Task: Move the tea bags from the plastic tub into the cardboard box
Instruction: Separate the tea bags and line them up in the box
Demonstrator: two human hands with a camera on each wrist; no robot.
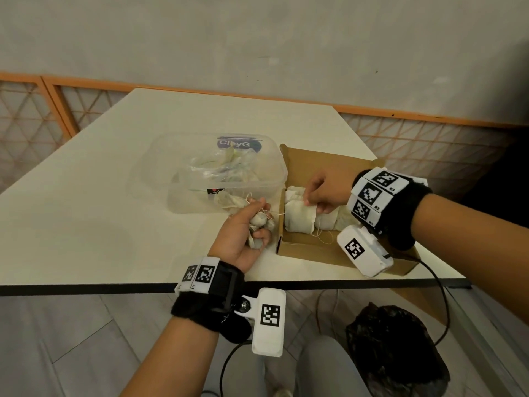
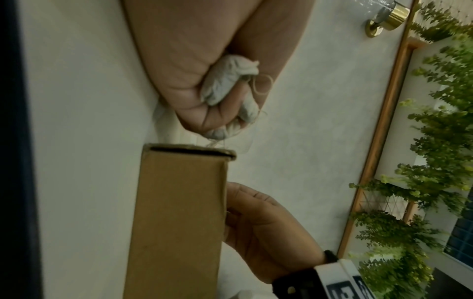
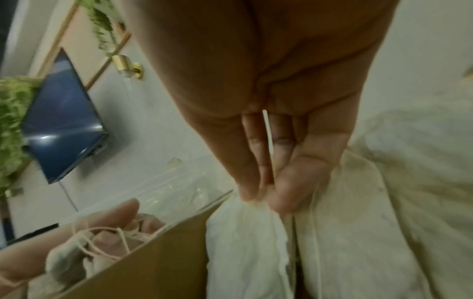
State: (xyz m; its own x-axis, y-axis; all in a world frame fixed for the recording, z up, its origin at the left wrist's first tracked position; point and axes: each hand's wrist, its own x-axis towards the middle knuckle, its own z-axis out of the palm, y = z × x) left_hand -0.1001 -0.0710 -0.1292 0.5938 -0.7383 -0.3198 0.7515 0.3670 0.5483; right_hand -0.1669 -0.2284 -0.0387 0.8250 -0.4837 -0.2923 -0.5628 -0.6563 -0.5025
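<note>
A clear plastic tub [image 1: 266,179] with several tea bags [image 1: 229,170] stands mid-table. To its right lies an open cardboard box [image 1: 329,164] with white tea bags [image 1: 299,217] stacked upright inside. My left hand [image 1: 252,224] grips a crumpled bunch of tea bags [image 2: 225,85] with loose strings, just left of the box's near corner [image 2: 179,202]. My right hand [image 1: 323,193] reaches into the box and pinches the top edge of a tea bag [image 3: 245,232] between thumb and fingertips [image 3: 284,200].
The table's dark front edge [image 1: 114,289] runs just behind my left wrist. A black bag [image 1: 395,348] sits on the floor below the table. Cables hang from both wrist cameras. A wall with an orange-framed lattice panel [image 1: 415,138] stands behind the table.
</note>
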